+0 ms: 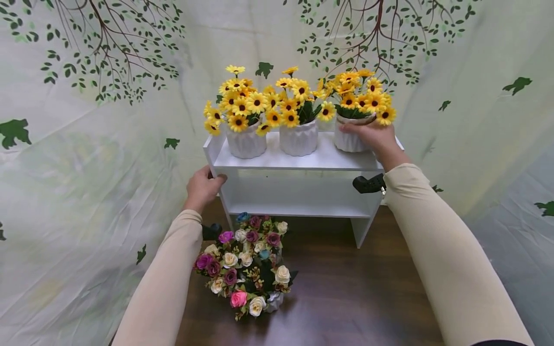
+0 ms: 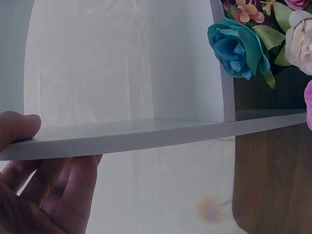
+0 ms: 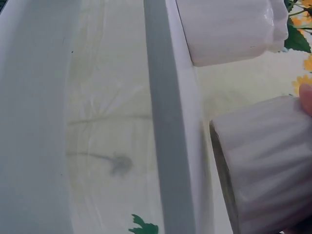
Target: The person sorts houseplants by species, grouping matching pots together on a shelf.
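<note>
My right hand (image 1: 374,137) grips the rim of a white ribbed flowerpot (image 3: 268,161) with yellow daisy-like flowers (image 1: 361,98), at the right end of the white shelf unit (image 1: 298,162). In the right wrist view, the pot's underside edge shows, with a gap to the shelf board. My left hand (image 1: 204,188) pinches the unit's left side panel (image 2: 122,141), thumb on one face and fingers on the other. Two similar pots of yellow flowers, a left pot (image 1: 246,144) and a middle pot (image 1: 298,138), stand upright on the top board.
Mixed rose arrangements (image 1: 246,262) stand on the dark wooden floor (image 1: 346,298), front left of the unit. A lower shelf board (image 1: 298,209) runs beneath the top one. A leaf-patterned cloth backdrop (image 1: 130,125) hangs behind.
</note>
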